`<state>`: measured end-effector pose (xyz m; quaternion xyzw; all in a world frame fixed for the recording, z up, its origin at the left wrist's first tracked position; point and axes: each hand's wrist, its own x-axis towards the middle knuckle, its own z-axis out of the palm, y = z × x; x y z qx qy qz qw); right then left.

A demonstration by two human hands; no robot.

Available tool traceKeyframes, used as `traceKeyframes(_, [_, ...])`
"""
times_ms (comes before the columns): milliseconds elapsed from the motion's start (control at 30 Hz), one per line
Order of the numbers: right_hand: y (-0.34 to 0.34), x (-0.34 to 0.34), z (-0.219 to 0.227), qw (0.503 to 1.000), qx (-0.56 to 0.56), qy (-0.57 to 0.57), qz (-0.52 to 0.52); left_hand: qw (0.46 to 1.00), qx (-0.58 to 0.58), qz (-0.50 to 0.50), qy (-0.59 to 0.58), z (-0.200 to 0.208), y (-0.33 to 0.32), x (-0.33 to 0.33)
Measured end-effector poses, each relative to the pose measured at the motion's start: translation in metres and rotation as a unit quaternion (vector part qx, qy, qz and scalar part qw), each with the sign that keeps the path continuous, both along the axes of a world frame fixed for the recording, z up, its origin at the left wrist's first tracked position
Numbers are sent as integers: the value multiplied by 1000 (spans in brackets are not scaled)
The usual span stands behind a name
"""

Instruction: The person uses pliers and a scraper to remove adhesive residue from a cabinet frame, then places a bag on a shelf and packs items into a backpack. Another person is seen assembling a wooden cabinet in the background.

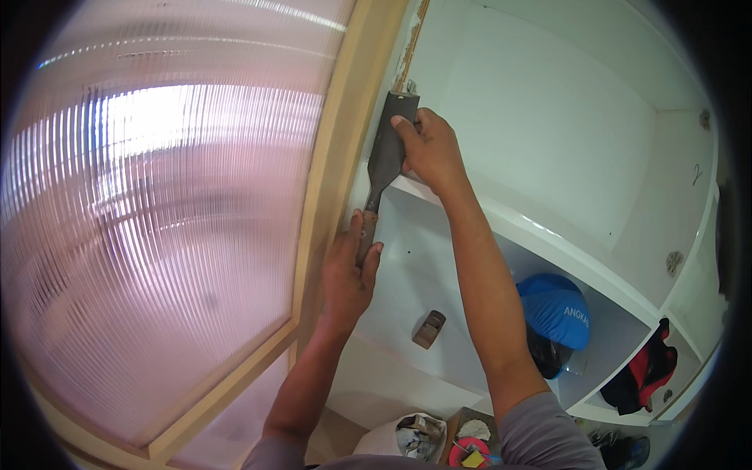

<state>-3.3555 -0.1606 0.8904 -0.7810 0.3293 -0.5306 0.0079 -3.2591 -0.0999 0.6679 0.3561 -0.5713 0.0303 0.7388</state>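
Note:
My left hand (349, 270) is wrapped round the worn handle of a wide chisel (388, 145). Its dark flat blade points away from me, up along the front edge (409, 55) of a white cabinet side panel, where a strip of rough brown board is exposed. On the blade near its cutting end lies my right hand (431, 149), with the thumb on top and the fingers curled at the side. The blade's tip is at the lower end of the rough strip.
A ribbed translucent panel (180, 235) in a pale wood frame (329, 164) stands close on the left. White shelves (540, 227) hold a small brown block (428, 329), a blue helmet (552, 309) and red-black cloth (646, 368). Below sits a white sack (384, 442).

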Motion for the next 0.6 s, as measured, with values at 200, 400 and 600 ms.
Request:
traceKeyframes(200, [16,3,3,996,89,-21,10,998,-30,50,-8,2,-5,0])
traceKeyframes(400, [-3,1,-5,999,15,5,-44,1000,30,6,0,2,3,1])
traceKeyframes(600, [-13,-3,-2,999,-27,-22,-2,999,39,-6,2,18,0,-4])
